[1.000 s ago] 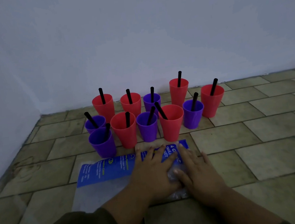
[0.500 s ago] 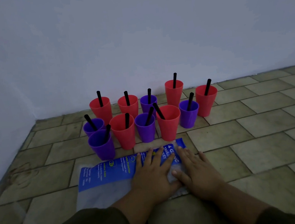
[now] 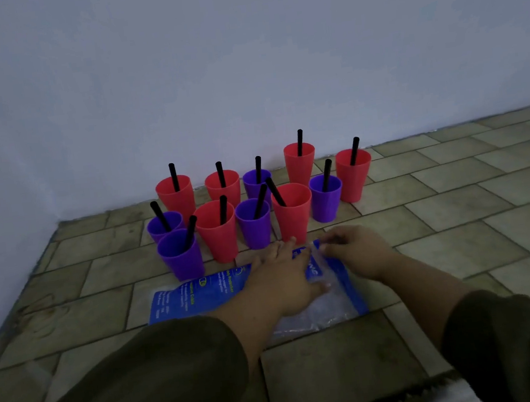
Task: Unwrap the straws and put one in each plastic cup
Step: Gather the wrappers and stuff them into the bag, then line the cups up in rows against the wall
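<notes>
Straws point(image 3: 299, 142) mostly upright in cups point(image 3: 293, 217), tops up — flat bag point(image 3: 198, 294) lengthwise L-R

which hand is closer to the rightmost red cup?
Right. The right hand is just in front of the rightmost red cup, apart from it, pinching the bag. The left hand presses flat on the bag, further left.

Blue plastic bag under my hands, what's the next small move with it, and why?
Probably fold the raised corner over toward the left hand, which lies flat on the blue plastic bag. The right hand pinches that corner near the cups, and every cup in view already holds a black straw, so tidying the bag seems all that remains.
</notes>
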